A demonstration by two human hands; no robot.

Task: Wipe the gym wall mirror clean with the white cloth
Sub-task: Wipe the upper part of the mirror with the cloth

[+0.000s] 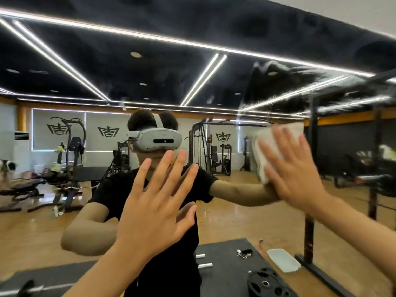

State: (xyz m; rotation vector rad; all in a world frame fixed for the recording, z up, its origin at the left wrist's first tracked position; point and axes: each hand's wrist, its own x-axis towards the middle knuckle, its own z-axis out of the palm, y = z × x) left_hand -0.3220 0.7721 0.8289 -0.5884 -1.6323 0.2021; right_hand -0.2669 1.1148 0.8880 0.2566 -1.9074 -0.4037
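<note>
2 hands up at the mirror [107, 61]. R hand [293, 172] is flat, fingers straight and spread, pressing the white cloth [262, 144] against the glass on the right side, at about head height. L hand [154, 211] is wide open w/ fingers splayed, palm toward the glass at centre, holding nothing; can't tell if it touches. Wipe streaks [289, 86] smear the glass above the cloth.

White cloth [276, 144] at right; black T-shirt [171, 254] and white headset [159, 139] reflected centre (black weight plate [267, 282] below).
</note>
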